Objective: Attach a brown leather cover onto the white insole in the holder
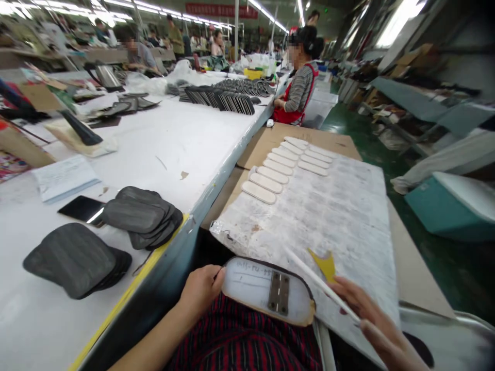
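Note:
My left hand (203, 288) grips the left end of a translucent oval template (251, 286) with a dark rim, handwriting and a riveted metal hinge (278, 292). The template is tilted above my lap. On the right, my right hand (367, 314) pinches a thin white oval piece (320, 283), seen nearly edge-on, between thumb and fingers. A yellow notched piece (324, 264) shows just beyond those fingers; I cannot tell whether they touch it. Ahead, several off-white oval pieces (259, 192) lie in two rows on a whitish, stained board (340, 216).
Left, a white table (201, 154) carries stacks of dark rounded pieces (77, 260), a phone (81, 208) and folded paper (65, 178). Its edge has yellow tape (116, 309). Dark pieces (220, 98) stand in rows farther off. A person (297, 82) sits beyond the board; a teal bin (452, 206) stands right.

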Available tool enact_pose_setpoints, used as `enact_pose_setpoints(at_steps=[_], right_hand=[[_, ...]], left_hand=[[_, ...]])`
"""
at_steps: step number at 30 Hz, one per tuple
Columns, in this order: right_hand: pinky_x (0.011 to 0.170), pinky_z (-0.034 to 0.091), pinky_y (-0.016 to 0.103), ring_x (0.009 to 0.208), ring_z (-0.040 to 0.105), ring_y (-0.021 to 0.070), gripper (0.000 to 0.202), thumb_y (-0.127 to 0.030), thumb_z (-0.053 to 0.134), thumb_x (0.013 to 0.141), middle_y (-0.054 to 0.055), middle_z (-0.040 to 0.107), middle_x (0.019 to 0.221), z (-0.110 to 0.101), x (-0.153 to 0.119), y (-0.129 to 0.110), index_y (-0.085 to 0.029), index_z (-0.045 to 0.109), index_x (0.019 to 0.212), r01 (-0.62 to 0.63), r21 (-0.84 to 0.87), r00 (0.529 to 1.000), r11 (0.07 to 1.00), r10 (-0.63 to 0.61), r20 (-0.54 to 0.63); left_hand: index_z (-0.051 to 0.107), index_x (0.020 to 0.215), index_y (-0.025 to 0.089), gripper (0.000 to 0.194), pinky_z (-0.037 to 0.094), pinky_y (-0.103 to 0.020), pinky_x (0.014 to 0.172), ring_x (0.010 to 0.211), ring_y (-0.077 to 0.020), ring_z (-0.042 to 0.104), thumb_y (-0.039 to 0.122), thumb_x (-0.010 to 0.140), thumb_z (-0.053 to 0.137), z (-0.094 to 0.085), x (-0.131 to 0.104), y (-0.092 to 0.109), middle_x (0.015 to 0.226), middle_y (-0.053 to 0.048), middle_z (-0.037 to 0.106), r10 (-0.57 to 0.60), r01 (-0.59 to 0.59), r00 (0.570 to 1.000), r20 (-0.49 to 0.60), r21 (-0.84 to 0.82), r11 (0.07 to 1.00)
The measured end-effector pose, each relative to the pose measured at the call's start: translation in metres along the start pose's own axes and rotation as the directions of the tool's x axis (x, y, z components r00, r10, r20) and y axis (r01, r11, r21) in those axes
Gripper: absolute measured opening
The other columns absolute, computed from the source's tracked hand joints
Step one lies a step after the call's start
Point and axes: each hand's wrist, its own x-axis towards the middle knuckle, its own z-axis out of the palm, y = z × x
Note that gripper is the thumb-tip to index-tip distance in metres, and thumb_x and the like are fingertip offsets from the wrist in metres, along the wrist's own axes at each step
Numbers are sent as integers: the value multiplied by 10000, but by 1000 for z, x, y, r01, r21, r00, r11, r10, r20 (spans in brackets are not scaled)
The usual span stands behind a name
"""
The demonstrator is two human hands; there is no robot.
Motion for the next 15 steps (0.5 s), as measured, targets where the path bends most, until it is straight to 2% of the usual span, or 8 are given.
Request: enact_pose_setpoints(at_steps=[2, 3, 4, 7, 8, 10, 13, 15], right_hand=[[1037, 431, 473, 1285, 448, 309, 642, -556, 409, 865, 126, 453, 1415, 13, 5, -6, -250, 306, 1419, 66, -208, 997, 976, -55, 59], [1036, 441, 460, 1281, 454, 300, 662, -556, 455, 848, 122, 446, 1421, 22, 9, -12, -248, 312, 1416, 103, -296, 993, 950, -78, 94], [1020, 463, 448, 1265, 475, 291, 682, -562, 492, 830, 120, 456, 1412, 31, 14, -20, -243, 321, 1408, 138, -370, 987, 919, -98, 126], [961, 519, 449, 1184, 547, 275, 708, -584, 547, 789, 132, 544, 1317, 56, 32, -42, -199, 375, 1358, 255, -532, 967, 807, -198, 163], [944, 529, 465, 1163, 560, 280, 705, -590, 551, 782, 140, 566, 1287, 62, 37, -46, -182, 394, 1336, 295, -577, 955, 762, -251, 156], [915, 541, 494, 1133, 576, 293, 695, -580, 556, 779, 157, 589, 1250, 72, 44, -49, -154, 409, 1308, 354, -649, 924, 673, -357, 134], [890, 551, 497, 1106, 589, 297, 692, -561, 566, 777, 164, 597, 1233, 76, 49, -44, -142, 399, 1302, 373, -711, 896, 596, -430, 111], [887, 552, 482, 1106, 588, 291, 696, -565, 567, 775, 160, 597, 1235, 75, 49, -40, -146, 396, 1303, 383, -722, 890, 576, -439, 122]], left_hand=[[519, 603, 165, 477, 311, -278, 613, 631, -174, 512, 453, 928, 323, 4, 1, -4, 634, -41, 557, -25, 22, 999, -22, -140, 990], [560, 633, 164, 499, 337, -280, 630, 661, -185, 531, 494, 925, 327, 7, 0, -6, 663, -46, 584, -54, 46, 998, -22, -270, 962], [616, 705, 161, 517, 373, -285, 669, 726, -203, 563, 532, 920, 327, 10, -1, -8, 728, -55, 626, -95, 82, 995, -11, -427, 901], [659, 1054, 155, 594, 405, -310, 918, 1052, -241, 573, 607, 913, 299, 20, -7, -7, 1071, -76, 667, -200, 197, 975, 94, -781, 592], [628, 1139, 155, 617, 369, -313, 996, 1137, -237, 537, 620, 910, 294, 23, -10, -5, 1165, -78, 638, -205, 210, 972, 118, -833, 512], [548, 1254, 150, 617, 311, -310, 1075, 1228, -227, 478, 619, 883, 396, 30, -15, 0, 1286, -84, 569, -178, 200, 975, 135, -880, 431], [445, 1327, 134, 709, 342, -326, 1070, 1225, -244, 482, 511, 763, 654, 37, -17, 7, 1321, -106, 537, -127, 169, 983, 130, -908, 382], [450, 1305, 124, 719, 382, -337, 1038, 1179, -255, 519, 445, 718, 712, 40, -16, 12, 1285, -116, 563, -135, 178, 981, 137, -913, 366]])
